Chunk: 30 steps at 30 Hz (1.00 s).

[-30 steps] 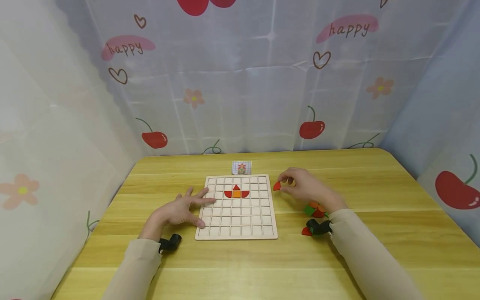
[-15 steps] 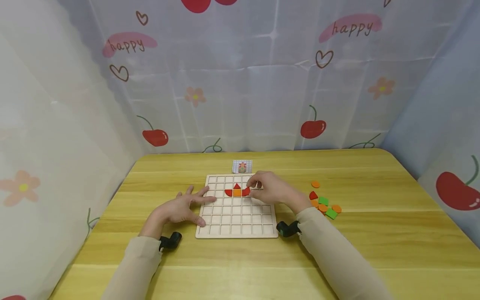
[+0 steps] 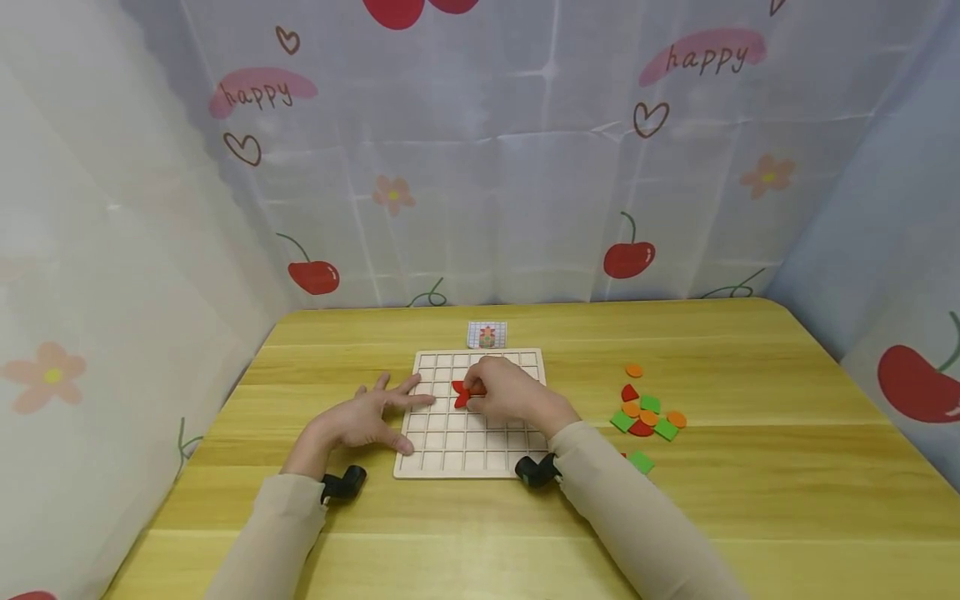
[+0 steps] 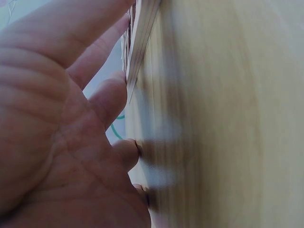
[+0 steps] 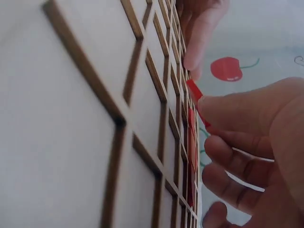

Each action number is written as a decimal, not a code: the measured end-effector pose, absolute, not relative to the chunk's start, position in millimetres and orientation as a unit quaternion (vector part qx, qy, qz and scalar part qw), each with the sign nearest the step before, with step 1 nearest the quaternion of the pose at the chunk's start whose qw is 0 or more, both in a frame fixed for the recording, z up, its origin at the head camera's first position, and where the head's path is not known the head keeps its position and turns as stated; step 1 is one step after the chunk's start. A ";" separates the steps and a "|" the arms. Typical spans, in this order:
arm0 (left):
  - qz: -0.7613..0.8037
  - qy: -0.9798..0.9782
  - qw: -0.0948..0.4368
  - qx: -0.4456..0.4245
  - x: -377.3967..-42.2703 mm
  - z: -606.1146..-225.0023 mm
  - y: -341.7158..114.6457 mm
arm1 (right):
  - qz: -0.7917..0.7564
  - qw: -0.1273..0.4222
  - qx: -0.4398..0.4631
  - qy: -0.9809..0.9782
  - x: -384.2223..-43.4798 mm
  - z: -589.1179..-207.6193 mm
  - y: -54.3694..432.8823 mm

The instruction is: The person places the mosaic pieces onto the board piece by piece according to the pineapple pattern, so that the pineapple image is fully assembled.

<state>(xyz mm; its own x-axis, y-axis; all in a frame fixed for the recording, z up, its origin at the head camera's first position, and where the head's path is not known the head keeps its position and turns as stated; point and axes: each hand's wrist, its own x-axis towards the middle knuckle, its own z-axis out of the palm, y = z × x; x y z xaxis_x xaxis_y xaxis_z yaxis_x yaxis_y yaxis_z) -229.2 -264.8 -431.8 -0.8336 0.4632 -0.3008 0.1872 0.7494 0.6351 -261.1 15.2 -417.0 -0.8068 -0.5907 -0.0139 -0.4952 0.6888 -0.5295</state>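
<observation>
A pale wooden grid board [image 3: 455,461] lies on the table. My left hand [image 3: 360,419] is spread at its left edge, thumb and fingertips touching the rim. In the left wrist view the same hand [image 4: 71,128] has its fingers straight beside the board's edge. Over the upper middle of the grid, my right hand [image 3: 510,393] pinches a small red quarter-circle tile [image 3: 461,402] between thumb and fingers. The right wrist view shows that tile [image 5: 194,90] tilted, close over the grid. Other red tiles [image 5: 191,137] sit in the cells, partly hidden by the right hand in the head view.
Right of the board lie loose tiles: several green squares [image 3: 623,421], orange discs [image 3: 634,371] and red quarter-circles [image 3: 629,392]. Behind the board is a small printed pattern card [image 3: 487,335]. A curtain [image 3: 480,208] stands behind the table.
My right hand has carried the red quarter-circle tile from right of the board leftward over the grid's upper middle. The loose tiles have come into view behind it. The left hand stays in place.
</observation>
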 end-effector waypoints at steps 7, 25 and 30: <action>0.307 0.907 0.222 0.182 -230.1 -431.2 -265.3 | -0.241 0.090 -0.284 0.924 -256.9 -419.6 9.8; 0.302 0.906 0.220 0.196 -229.7 -432.3 -266.1 | -0.268 0.074 -0.278 0.920 -255.1 -424.1 7.9; 0.301 0.908 0.219 0.193 -229.0 -433.0 -265.6 | -0.274 0.075 -0.271 0.920 -254.3 -426.2 7.0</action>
